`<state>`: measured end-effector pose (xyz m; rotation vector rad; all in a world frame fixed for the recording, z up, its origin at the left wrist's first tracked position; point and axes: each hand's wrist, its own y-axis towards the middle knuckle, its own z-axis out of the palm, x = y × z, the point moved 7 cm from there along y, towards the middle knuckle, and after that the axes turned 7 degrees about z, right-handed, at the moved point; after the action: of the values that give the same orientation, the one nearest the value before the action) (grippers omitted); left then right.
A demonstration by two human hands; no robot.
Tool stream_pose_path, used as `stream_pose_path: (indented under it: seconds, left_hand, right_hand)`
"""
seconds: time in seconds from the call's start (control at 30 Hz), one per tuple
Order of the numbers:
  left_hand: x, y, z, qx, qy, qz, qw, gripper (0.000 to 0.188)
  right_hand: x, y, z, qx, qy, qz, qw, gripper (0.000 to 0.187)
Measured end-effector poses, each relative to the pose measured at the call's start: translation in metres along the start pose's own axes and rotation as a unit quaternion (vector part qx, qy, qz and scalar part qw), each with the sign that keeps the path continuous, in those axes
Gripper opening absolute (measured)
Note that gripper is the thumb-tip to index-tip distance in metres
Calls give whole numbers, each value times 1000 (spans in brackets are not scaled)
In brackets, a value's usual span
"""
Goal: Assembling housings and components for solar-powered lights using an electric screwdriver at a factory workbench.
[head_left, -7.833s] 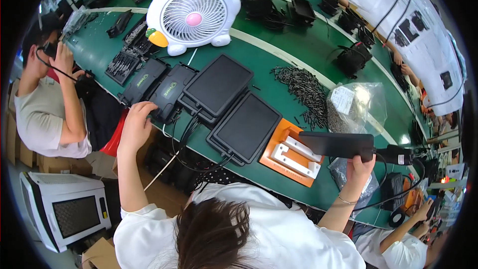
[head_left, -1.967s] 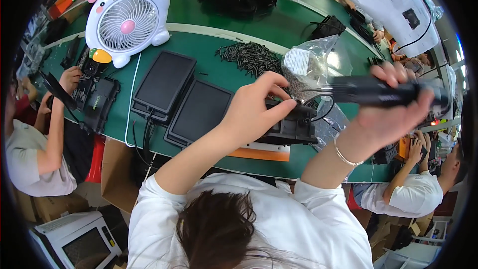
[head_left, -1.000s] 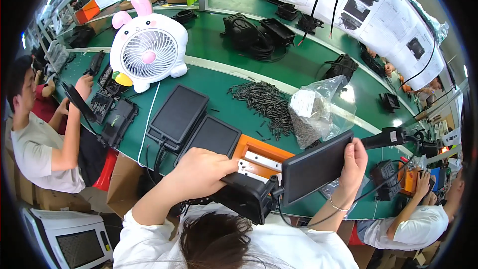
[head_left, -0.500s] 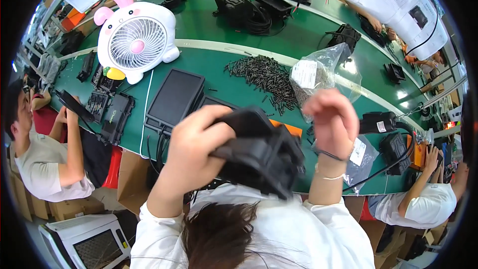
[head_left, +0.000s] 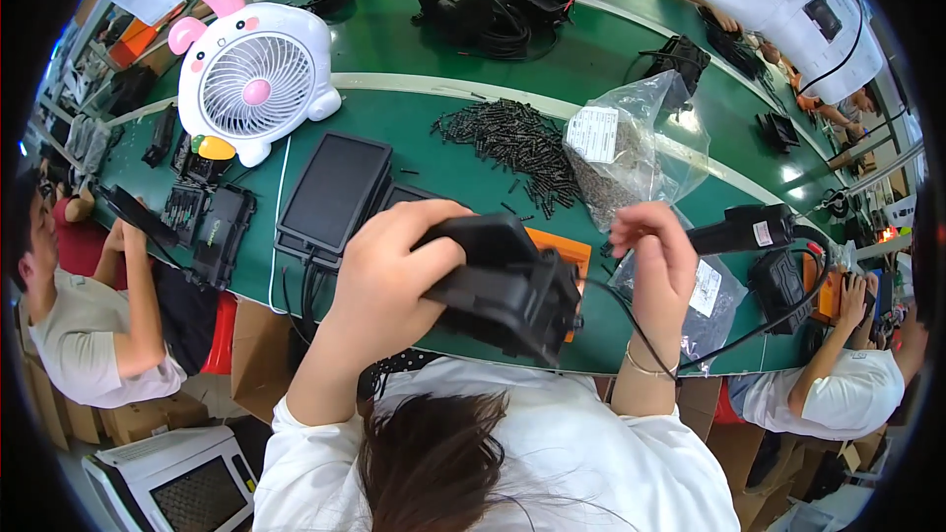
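Note:
My left hand (head_left: 394, 286) is closed around a black plastic housing (head_left: 517, 296) and holds it tilted above the near edge of the bench. The housing has a flat panel on its upper side and an open frame at its right end. My right hand (head_left: 658, 271) is raised to the right of it, fingers loosely bent and thumb apart, with nothing visible in it. Close beside that hand lies a black power screwdriver (head_left: 744, 233). A thin black cable (head_left: 631, 320) runs past my right wrist. An orange block (head_left: 562, 246) shows partly behind the housing.
A pile of black screws (head_left: 512, 148) lies beyond my hands, beside a clear bag (head_left: 621, 158) of small parts. Black flat-panel lamps (head_left: 335, 192) and a rabbit-shaped fan (head_left: 258, 79) stand at left. A second plastic bag (head_left: 714, 305) is at right. Co-workers sit on both sides.
My right hand has come down slightly and its fingers have shifted. The black housing has turned a little and moved slightly left in my left hand. The whole view has shifted slightly.

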<state>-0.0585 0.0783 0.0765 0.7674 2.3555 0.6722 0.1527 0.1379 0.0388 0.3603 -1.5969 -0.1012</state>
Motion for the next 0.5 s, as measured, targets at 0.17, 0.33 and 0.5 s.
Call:
stream_pose_path:
  seconds: [0.17,0.33,0.5]
  left_hand:
    - [-19,7,15,35,-44,38,998,22]
    - [-11,9,21,51,69,39,996,24]
    - [4,17,9,-72,109,20,991,48]
  right_hand:
    - [-31,-10,8,87,102,89,987,21]
    - [-15,-12,11,233,49,-11,971,87]
    - [-24,11,47,146,-86,14,986,69]
